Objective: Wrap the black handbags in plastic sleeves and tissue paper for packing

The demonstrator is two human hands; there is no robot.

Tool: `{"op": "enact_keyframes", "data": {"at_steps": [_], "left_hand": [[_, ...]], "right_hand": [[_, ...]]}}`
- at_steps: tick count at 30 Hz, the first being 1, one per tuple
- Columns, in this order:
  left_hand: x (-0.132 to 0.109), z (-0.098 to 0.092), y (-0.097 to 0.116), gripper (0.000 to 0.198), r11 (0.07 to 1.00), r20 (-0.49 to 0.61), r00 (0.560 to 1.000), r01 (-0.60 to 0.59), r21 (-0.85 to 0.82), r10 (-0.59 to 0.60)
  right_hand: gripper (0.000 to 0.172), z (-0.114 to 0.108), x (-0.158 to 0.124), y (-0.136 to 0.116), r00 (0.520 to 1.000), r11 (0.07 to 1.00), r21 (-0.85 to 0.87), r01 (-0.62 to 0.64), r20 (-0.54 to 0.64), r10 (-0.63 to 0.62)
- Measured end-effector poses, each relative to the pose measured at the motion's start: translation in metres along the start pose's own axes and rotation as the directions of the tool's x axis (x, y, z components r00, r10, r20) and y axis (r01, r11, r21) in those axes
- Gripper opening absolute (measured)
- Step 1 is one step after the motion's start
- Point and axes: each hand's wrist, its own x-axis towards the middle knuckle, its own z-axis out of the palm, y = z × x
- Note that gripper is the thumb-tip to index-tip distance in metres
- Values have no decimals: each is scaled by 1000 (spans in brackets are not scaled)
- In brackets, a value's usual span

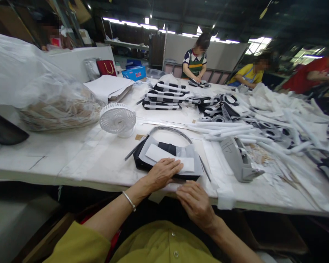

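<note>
Bag (167, 147), black with a pale grey sheet (196, 151) over it, is set at the near edge of the bench (95, 162), around 6 o'clock. A white strip (188, 165) on top is covered partly by the left hand (164, 172), fingers laid flat, nothing gripped. The right hand (196, 202) is held at the bag's 5 o'clock, fingers bent; whether anything's pinched can't be told. A fan (117, 120) is parked at its 10, a tape dispenser (237, 160) at its 3. Light and squishy would be guessed, wrapping probably slippery, so best gripped by both ends.
</note>
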Motion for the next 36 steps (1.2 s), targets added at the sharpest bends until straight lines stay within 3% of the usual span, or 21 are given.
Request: {"op": "enact_keyframes", "data": {"at_steps": [4, 7, 10, 17, 20, 24, 26, 28, 31, 36], "left_hand": [[6, -10, -3, 53, 996, 32, 998, -64, 57, 62], [11, -13, -3, 43, 987, 49, 995, -98, 128, 92], [13, -14, -3, 40, 975, 47, 991, -129, 179, 123], [12, -13, -10, 48, 977, 39, 991, -131, 169, 126], [16, -18, -15, 61, 984, 58, 993, -106, 145, 98], [27, -27, -20, 66, 990, 75, 996, -59, 126, 50], [32, -30, -21, 66, 992, 83, 996, -47, 117, 37], [35, -32, -21, 66, 993, 94, 995, -47, 110, 37], [37, -32, -21, 66, 993, 108, 994, -47, 107, 36], [37, -33, -20, 66, 994, 118, 993, -37, 105, 25]], "right_hand": [[26, 34, -12, -15, 982, 995, -63, 74, 181, -62], [33, 63, -11, -15, 982, 981, -177, 84, 184, -51], [34, 76, -4, -10, 991, 981, -185, 52, 134, -27], [25, 75, 8, -1, 999, 989, -142, 29, 29, -25], [25, 72, 8, 8, 998, 993, -115, -15, 57, 21], [23, 49, -3, 21, 993, 997, -39, -66, 91, 70], [20, 35, -12, 22, 988, 1000, -6, -15, 150, 16], [30, 29, -19, 19, 975, 997, -38, 69, 215, -59], [45, 37, -21, 10, 974, 983, -155, 99, 217, -64], [34, 68, -5, 4, 992, 978, -207, -18, 120, 44]]}}
